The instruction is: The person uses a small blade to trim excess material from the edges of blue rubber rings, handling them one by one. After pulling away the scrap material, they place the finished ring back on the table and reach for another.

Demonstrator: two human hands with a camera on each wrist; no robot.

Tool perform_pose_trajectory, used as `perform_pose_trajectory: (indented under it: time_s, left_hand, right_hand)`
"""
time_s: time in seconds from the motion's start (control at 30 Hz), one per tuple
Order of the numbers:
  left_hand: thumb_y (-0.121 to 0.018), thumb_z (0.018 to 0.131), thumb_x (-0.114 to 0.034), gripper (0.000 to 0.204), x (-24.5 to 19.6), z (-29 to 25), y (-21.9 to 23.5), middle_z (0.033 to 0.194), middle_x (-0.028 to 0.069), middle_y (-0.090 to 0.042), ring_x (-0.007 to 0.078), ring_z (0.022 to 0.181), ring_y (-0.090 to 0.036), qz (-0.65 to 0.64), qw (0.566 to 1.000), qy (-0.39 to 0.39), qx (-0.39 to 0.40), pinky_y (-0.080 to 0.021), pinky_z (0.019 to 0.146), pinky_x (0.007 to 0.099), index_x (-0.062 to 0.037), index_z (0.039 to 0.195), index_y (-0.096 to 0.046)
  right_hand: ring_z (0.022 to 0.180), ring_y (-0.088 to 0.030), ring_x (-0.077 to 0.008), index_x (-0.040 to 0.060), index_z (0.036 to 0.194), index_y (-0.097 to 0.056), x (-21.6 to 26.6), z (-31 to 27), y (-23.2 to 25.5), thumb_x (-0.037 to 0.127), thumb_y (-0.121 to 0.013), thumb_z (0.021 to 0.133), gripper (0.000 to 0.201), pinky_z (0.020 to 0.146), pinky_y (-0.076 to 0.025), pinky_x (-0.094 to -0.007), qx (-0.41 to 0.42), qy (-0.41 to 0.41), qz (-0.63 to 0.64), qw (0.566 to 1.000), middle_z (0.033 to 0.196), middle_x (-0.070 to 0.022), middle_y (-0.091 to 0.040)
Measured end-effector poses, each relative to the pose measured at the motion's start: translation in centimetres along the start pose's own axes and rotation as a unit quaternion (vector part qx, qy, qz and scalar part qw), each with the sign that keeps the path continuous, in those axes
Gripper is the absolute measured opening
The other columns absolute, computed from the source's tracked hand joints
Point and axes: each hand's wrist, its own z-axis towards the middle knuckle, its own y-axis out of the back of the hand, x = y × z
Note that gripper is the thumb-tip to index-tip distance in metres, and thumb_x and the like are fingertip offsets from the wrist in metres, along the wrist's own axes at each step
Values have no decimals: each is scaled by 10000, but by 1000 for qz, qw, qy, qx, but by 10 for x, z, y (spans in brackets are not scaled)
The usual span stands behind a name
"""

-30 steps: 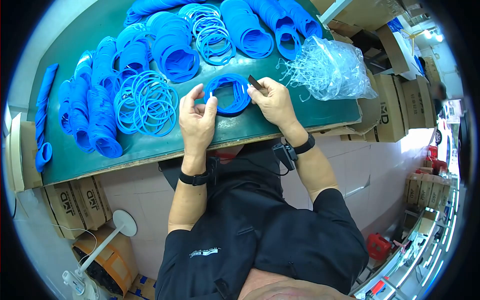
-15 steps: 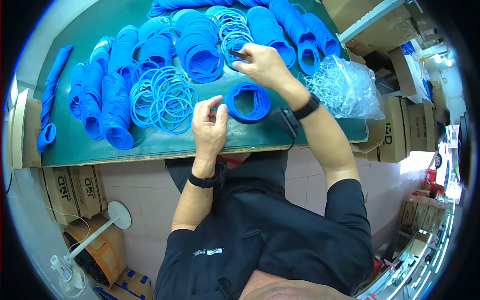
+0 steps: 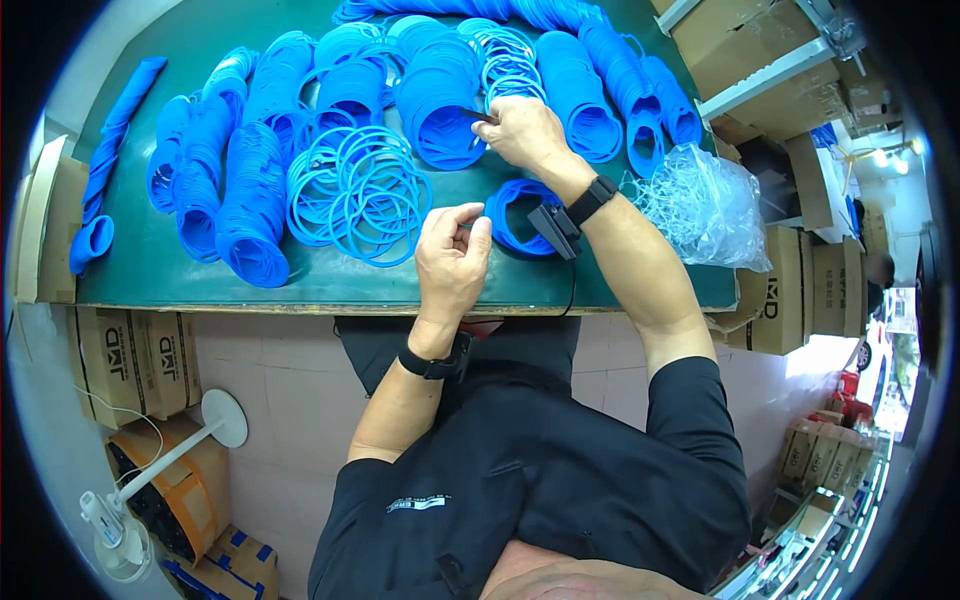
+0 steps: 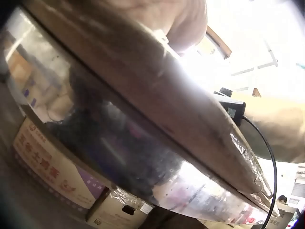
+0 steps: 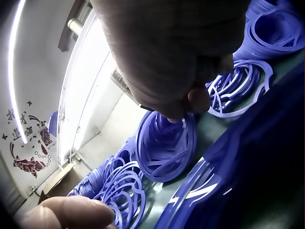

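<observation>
My right hand (image 3: pixel 528 132) pinches a thin dark strip (image 3: pixel 478 115) at the front opening of a stack of flat blue rings (image 3: pixel 440 85). In the right wrist view its fingertips overlap the top of that stack (image 5: pixel 164 164). Near the table's front edge, my left hand (image 3: pixel 450 262) has its fingers loosely bent and holds nothing. Just right of it lies a round bundle of blue rings (image 3: pixel 507 225), partly hidden by the right wrist's camera. A loose heap of light-blue rings (image 3: pixel 350 190) lies to the left of the left hand.
More blue ring stacks (image 3: pixel 250 200) line the green table (image 3: pixel 150 280). A clear plastic bag of pale strands (image 3: pixel 705 210) lies at the right end. At the far left is a twisted blue roll (image 3: pixel 118 130). Cardboard boxes (image 3: pixel 770 290) stand beyond the right edge.
My right hand has left the round bundle with the dark strip and moved forward to the ring stacks. The left hand is beside the bundle, its fingers more bent. The head view has shifted.
</observation>
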Motion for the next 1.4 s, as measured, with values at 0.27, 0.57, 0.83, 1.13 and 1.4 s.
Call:
perform_pose_trajectory:
  time_s: [0.27,0.57,0.83,1.13,1.4]
  left_hand:
    - [-739,969,-89,163,-2,0,0,977,23,-621,65,746,-584,8,1000,6,3,-497,671,213,-3,1108,-740]
    - [-724,987,-92,172,4,-1,3,1012,17,-627,61,787,-579,17,1000,-8,-4,-494,719,214,-6,1135,-730]
    - [-675,1040,-161,313,13,3,12,1190,72,-586,101,867,-533,-70,977,-123,-158,-490,779,251,-15,1315,-640]
    - [-643,1067,-155,177,-14,-7,44,765,-7,-653,42,679,-570,-157,981,-5,113,-436,610,205,-12,1115,-736]
    - [-631,1061,-138,176,-4,-19,35,768,4,-675,43,628,-573,-149,978,83,120,-455,574,204,-4,1137,-713]
  right_hand:
    - [804,-705,-383,73,845,-735,-6,-2,-4,421,-723,929,359,715,-545,-506,-73,56,6,996,796,-171,-720]
    - [653,-651,-333,48,804,-704,-9,-14,8,338,-738,933,319,614,-500,-448,-137,129,87,978,715,-164,-670]
    - [628,-643,-211,-3,862,-705,13,-96,71,240,-786,901,259,596,-498,-357,75,160,254,951,706,-128,-677]
    - [637,-632,-279,14,893,-695,0,-120,63,254,-773,910,253,596,-480,-408,159,181,217,946,718,-161,-653]
    - [752,-689,-367,28,914,-651,0,-134,45,254,-791,886,268,651,-524,-447,96,172,209,958,781,-170,-684]
